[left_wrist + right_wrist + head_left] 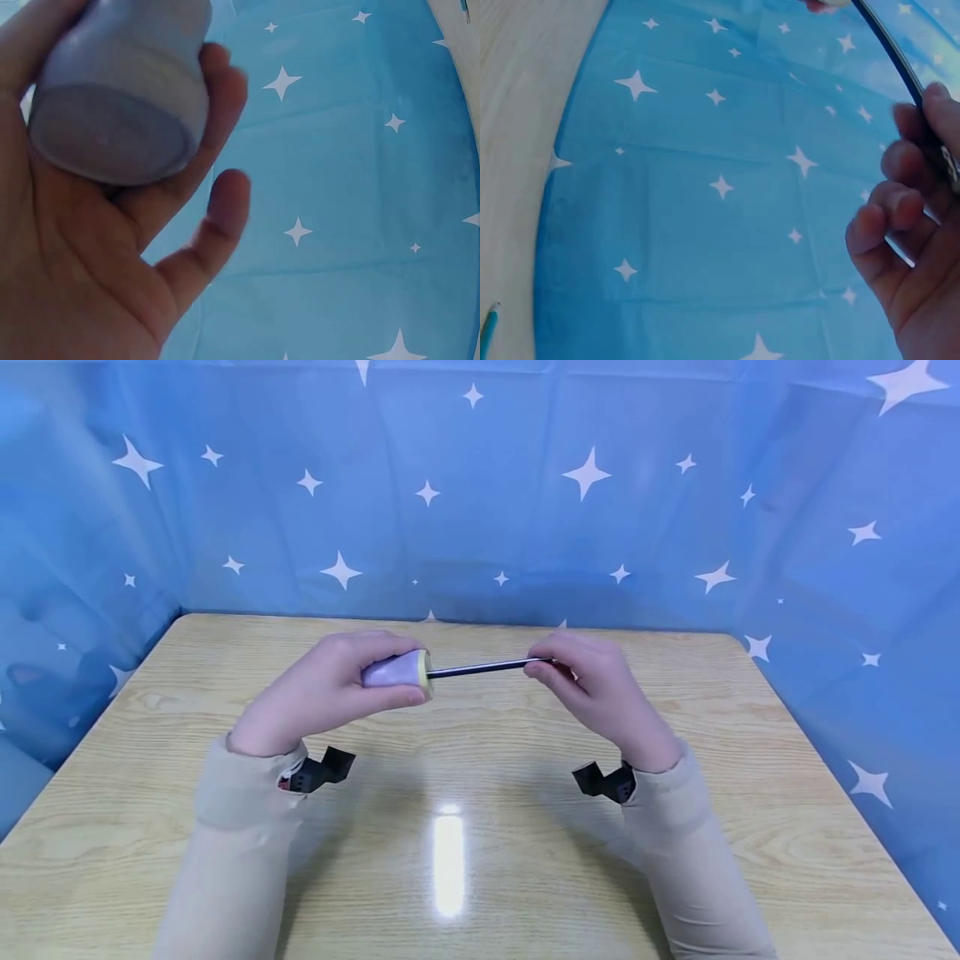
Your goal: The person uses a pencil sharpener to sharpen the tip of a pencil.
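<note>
In the head view my left hand grips a small pale-purple vase-like vessel on its side, its cream-yellow rim turned right. The left wrist view shows the waisted body and flat base, with thumb and fingers around it and the little finger off it. A thin, dark, shiny rod runs from the rim to my right hand, which pinches its far end between thumb and fingers. Its inner end is hidden at the rim. Both hands are raised over the wooden table.
A blue curtain with white stars surrounds the table at the back and sides. At the lower left of the right wrist view lies a teal pencil-like stick. Black cameras sit on both wrists.
</note>
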`<act>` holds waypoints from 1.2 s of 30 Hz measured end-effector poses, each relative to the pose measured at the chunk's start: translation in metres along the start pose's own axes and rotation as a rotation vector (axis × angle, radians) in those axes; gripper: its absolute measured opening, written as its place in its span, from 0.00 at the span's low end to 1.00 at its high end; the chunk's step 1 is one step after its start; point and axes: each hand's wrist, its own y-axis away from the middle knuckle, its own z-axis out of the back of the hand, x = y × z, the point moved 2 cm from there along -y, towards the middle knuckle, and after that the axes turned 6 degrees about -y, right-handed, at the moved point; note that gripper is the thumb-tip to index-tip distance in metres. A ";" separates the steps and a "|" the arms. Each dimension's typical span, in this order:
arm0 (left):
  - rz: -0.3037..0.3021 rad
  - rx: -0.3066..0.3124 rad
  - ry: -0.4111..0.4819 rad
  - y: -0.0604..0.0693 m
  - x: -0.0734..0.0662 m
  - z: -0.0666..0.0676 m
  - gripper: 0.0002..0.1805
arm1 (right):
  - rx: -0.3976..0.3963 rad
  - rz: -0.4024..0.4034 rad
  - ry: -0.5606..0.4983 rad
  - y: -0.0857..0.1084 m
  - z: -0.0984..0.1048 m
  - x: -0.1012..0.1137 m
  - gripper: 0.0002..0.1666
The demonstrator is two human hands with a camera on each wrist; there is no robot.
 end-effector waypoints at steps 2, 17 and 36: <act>-0.022 -0.019 -0.014 -0.001 0.000 -0.001 0.23 | 0.004 0.001 0.008 0.001 -0.002 -0.003 0.05; -0.294 -0.413 -0.465 -0.010 -0.015 -0.012 0.30 | 0.075 -0.600 -0.304 0.003 -0.003 -0.012 0.19; -0.139 -0.252 -0.111 -0.007 0.004 -0.006 0.25 | 0.091 -0.242 -0.019 0.002 0.003 0.002 0.07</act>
